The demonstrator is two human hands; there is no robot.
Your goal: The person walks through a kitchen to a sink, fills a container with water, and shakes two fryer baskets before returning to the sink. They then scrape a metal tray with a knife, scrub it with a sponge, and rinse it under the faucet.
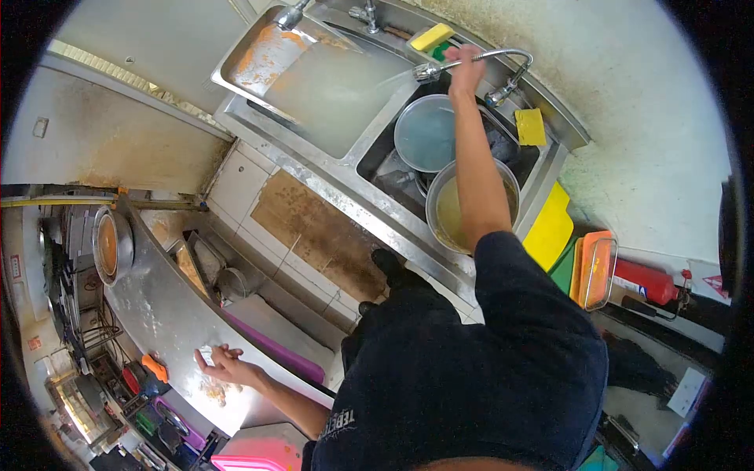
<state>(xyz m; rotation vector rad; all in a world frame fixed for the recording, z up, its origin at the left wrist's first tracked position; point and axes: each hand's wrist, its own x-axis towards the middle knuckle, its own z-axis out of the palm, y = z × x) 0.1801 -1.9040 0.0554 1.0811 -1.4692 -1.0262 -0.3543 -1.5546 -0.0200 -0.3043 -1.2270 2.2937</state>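
My right hand (466, 69) is stretched across the sink with its fingers around the curved faucet spout (509, 52). From the spout's nozzle (426, 72) a stream runs left into the cloudy water of the left basin (345, 98). Below my right forearm, two round metal pots stand in the right basin: one holds bluish water (425, 132), the other yellowish liquid (449, 210). My left hand (226, 366) is open, fingers apart, over the wet steel counter (161, 306), nothing in it. An orange-handled tool (155, 368) lies nearby.
A soiled metal tray (263, 59) leans in the left basin. Yellow sponges (432, 37) and a yellow cloth (530, 127) sit along the sink's back edge. Cutting boards (589, 267) and a red extinguisher (644, 281) stand right. A metal bowl (112, 245) rests on the counter's far end.
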